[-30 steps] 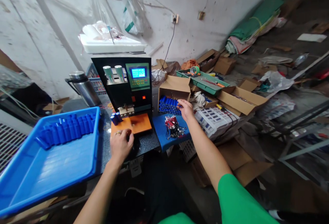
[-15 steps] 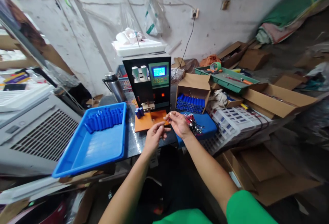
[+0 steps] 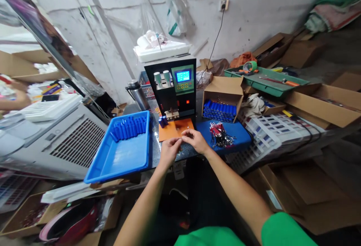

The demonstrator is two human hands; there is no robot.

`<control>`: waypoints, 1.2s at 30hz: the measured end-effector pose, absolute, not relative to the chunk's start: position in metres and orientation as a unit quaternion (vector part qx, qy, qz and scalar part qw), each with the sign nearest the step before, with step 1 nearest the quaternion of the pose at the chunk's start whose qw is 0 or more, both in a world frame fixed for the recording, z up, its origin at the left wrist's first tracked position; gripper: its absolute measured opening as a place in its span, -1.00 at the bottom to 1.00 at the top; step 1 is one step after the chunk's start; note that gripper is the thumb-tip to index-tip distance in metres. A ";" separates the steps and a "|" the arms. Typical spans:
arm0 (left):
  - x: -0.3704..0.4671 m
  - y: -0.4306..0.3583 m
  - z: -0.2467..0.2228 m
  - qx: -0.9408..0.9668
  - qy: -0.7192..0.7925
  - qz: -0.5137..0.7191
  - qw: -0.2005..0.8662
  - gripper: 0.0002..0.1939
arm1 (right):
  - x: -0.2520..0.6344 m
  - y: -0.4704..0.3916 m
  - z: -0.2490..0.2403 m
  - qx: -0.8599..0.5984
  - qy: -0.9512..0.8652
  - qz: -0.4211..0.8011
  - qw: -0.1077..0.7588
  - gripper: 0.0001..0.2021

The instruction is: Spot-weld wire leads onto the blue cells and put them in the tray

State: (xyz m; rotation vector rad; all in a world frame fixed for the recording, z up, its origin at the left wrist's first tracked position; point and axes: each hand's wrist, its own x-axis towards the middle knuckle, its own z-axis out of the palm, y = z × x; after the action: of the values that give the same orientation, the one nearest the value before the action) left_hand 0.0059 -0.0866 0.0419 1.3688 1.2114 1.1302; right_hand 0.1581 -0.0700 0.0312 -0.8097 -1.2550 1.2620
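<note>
My left hand and my right hand meet fingertip to fingertip just in front of the orange plate. Both are closed in a pinch; whatever lies between the fingers is too small to make out. Behind them stands a black welding machine with a lit display. Two blue battery cells stand upright on the plate's left side. Right of my right hand, a bundle of red and black wire leads rests on a blue pad.
A blue tray at left holds several blue cells. An open cardboard box of blue cells stands right of the machine. Beyond are a green tool tray, a steel flask and another person's arm at far left.
My hands, apart before, have come together at the fingertips. A small reddish piece showed in my right fingers earlier. The view has shifted left, so the bench appears farther right.
</note>
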 end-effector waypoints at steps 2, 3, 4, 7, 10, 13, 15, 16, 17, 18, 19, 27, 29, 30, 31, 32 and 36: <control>0.000 -0.084 0.044 0.575 0.504 0.435 0.476 -0.60 | 0.157 -0.070 0.027 -0.352 -0.563 0.508 0.548 -0.82; -0.002 -0.084 0.045 0.580 0.506 0.424 0.478 -0.60 | 0.156 -0.070 0.026 -0.354 -0.570 0.500 0.548 -0.82; -0.003 -0.083 0.046 0.583 0.507 0.417 0.478 -0.59 | 0.155 -0.070 0.025 -0.356 -0.575 0.493 0.548 -0.82; -0.006 -0.081 0.049 0.595 0.502 0.412 0.473 -0.58 | 0.154 -0.068 0.023 -0.370 -0.576 0.476 0.552 -0.81; -0.010 -0.077 0.051 0.613 0.496 0.410 0.458 -0.59 | 0.154 -0.067 0.021 -0.373 -0.562 0.483 0.558 -0.84; -0.013 -0.073 0.051 0.627 0.503 0.388 0.451 -0.60 | 0.154 -0.065 0.018 -0.362 -0.549 0.506 0.558 -0.81; -0.014 -0.070 0.051 0.634 0.508 0.369 0.450 -0.60 | 0.153 -0.064 0.015 -0.356 -0.550 0.515 0.553 -0.80; -0.013 -0.069 0.051 0.638 0.510 0.361 0.451 -0.59 | 0.153 -0.063 0.014 -0.354 -0.551 0.517 0.551 -0.80; -0.013 -0.068 0.051 0.639 0.511 0.354 0.452 -0.58 | 0.154 -0.062 0.013 -0.353 -0.552 0.518 0.550 -0.80; -0.012 -0.067 0.052 0.640 0.512 0.349 0.455 -0.58 | 0.154 -0.062 0.012 -0.351 -0.553 0.518 0.550 -0.80; -0.012 -0.067 0.052 0.641 0.512 0.343 0.457 -0.57 | 0.154 -0.061 0.011 -0.350 -0.553 0.518 0.551 -0.79; -0.014 -0.067 0.051 0.658 0.499 0.294 0.481 -0.59 | 0.155 -0.060 0.011 -0.355 -0.575 0.496 0.545 -0.80; -0.020 -0.062 0.049 0.649 0.511 0.313 0.469 -0.60 | 0.156 -0.061 0.011 -0.365 -0.567 0.486 0.556 -0.82; -0.024 -0.057 0.048 0.636 0.529 0.341 0.447 -0.59 | 0.156 -0.062 0.012 -0.372 -0.559 0.481 0.564 -0.82; -0.028 -0.050 0.046 0.617 0.552 0.381 0.411 -0.59 | 0.157 -0.063 0.012 -0.380 -0.550 0.477 0.571 -0.82; -0.032 -0.042 0.045 0.595 0.576 0.428 0.361 -0.60 | 0.157 -0.064 0.012 -0.387 -0.538 0.474 0.579 -0.82; -0.044 -0.003 0.040 0.539 0.647 0.517 0.157 -0.64 | 0.159 -0.068 0.010 -0.402 -0.493 0.485 0.600 -0.82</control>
State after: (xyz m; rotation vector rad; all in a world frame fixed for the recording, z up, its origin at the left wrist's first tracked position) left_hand -0.0439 -0.0025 0.0398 1.5419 1.8502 1.4784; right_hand 0.1587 -0.0678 0.0104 -0.9332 -1.1435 1.1250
